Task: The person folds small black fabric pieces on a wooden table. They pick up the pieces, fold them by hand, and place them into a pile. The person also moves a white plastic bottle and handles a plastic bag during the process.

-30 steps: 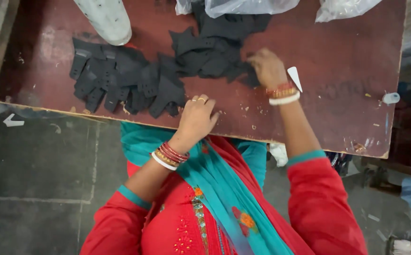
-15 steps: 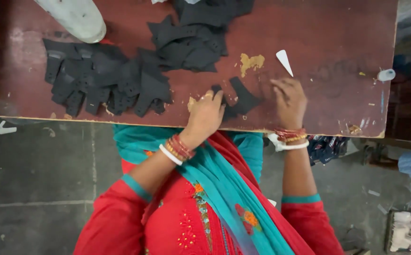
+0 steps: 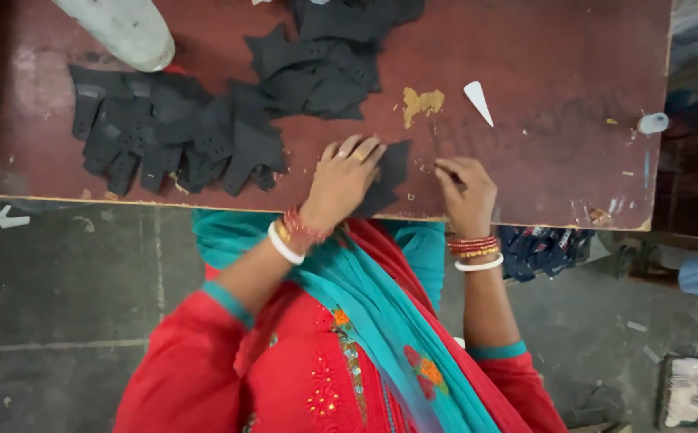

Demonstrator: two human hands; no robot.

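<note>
A: Where are the hands?

B: Both sit at the near edge of the table. The left hand (image 3: 342, 178) lies flat, fingers spread, pressing on a single black cut piece (image 3: 387, 180) that reaches the table edge. The right hand (image 3: 468, 192) is half curled just beside it, fingertips on the wood; whether it pinches anything I cannot tell.

A: What has changed?

B: A second ago the right hand was stretched out to the far black pile (image 3: 329, 60) while the left waited at the edge. Half a second ago one piece had come away from that pile and lay between the two hands. Now the left has covered it and the right has let go of it. So one piece stands apart from the stock and is pinned for handling.

A: And around them?

B: To the left, a spread heap of slotted black pieces (image 3: 168, 136), well apart from the held one. A white shoe form (image 3: 120, 28) rests at the far left corner. A small white pointed scrap (image 3: 477, 100) lies beyond the right hand, near a chipped patch in the finish.

A: The surface and room?

B: A worn dark-red wooden table (image 3: 557, 136), scratched and crumb-strewn. Below, a grey concrete floor (image 3: 60, 305), and a dark bundle (image 3: 545, 252) under the table's right side.
</note>
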